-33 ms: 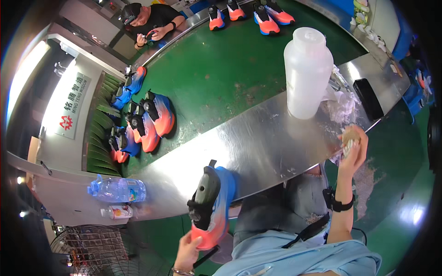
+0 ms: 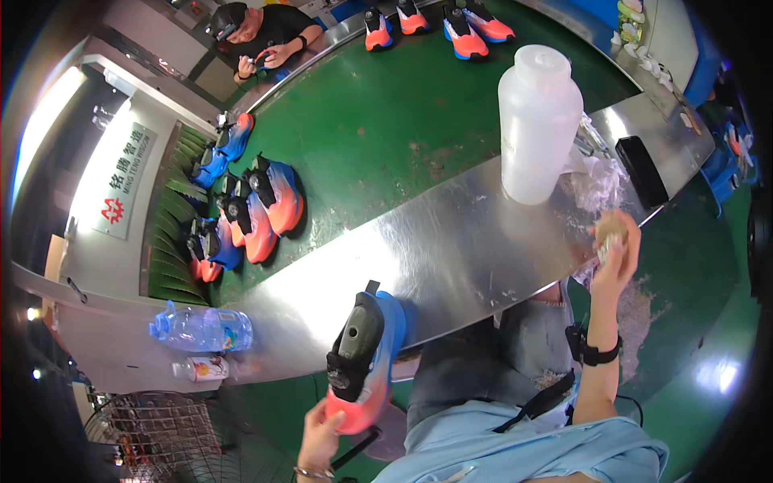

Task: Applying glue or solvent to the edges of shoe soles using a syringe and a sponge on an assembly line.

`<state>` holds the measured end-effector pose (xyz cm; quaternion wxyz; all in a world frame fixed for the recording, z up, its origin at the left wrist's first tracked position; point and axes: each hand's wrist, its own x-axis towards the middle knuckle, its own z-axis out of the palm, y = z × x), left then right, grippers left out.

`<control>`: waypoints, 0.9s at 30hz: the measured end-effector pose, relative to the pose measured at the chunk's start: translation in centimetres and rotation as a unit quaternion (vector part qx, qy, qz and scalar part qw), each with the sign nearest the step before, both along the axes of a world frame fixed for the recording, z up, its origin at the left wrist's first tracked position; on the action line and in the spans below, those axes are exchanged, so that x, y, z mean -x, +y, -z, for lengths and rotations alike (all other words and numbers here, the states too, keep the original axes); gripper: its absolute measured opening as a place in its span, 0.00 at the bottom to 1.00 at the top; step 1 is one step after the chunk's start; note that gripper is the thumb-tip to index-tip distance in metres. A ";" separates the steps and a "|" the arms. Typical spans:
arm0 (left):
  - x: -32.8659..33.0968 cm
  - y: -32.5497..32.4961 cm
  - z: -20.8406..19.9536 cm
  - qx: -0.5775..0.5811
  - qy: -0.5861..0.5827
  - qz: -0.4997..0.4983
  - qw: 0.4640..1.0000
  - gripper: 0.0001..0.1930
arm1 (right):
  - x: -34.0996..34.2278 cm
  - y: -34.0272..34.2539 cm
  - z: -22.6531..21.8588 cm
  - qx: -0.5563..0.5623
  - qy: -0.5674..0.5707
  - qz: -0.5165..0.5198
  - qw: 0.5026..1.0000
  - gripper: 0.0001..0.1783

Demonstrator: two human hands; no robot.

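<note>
My left hand (image 2: pixel 318 439) grips a running shoe (image 2: pixel 390 338) by its coral toe, thumb on the upper. The shoe is blue at the heel and fades to coral, with a black tongue and a dark grey shoe last inside. Its heel end points away from me, over the near edge of the steel counter. At the counter's right part, my right hand (image 2: pixel 618 253) is closed around a tan, roundish lump (image 2: pixel 610 228) with a whitish lower part; its material I cannot make out. Beyond that hand lies crumpled white paper or cloth (image 2: pixel 596 187).
A large white plastic bottle (image 2: pixel 538 121) stands on the steel ledge (image 2: pixel 451 249), left of a black phone (image 2: pixel 642 171). Several similar shoes (image 2: pixel 274 197) sit on the green belt (image 2: pixel 354 153). Two drink bottles (image 2: pixel 205 330) lie at left. A co-worker (image 2: pixel 266 40) handles something far left.
The shoe in my left hand has shifted slightly left. My right hand has risen a little in the picture, still holding the tan lump. The whole view has moved very slightly.
</note>
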<state>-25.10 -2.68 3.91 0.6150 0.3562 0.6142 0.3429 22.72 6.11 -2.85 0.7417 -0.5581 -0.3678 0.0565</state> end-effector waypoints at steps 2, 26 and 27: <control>2.0 2.2 0.5 -0.088 0.038 0.015 0.995 0.20 | 0.5 0.2 -1.0 0.055 0.097 -0.099 0.989 0.20; -17.3 19.0 -6.1 -0.722 -0.075 0.210 0.655 0.34 | 10.5 -3.7 -14.9 -0.173 0.244 -0.624 0.722 0.05; -17.2 19.0 -6.2 -0.742 -0.011 0.218 0.634 0.36 | 10.4 -3.7 -14.9 -0.168 0.261 -0.627 0.715 0.05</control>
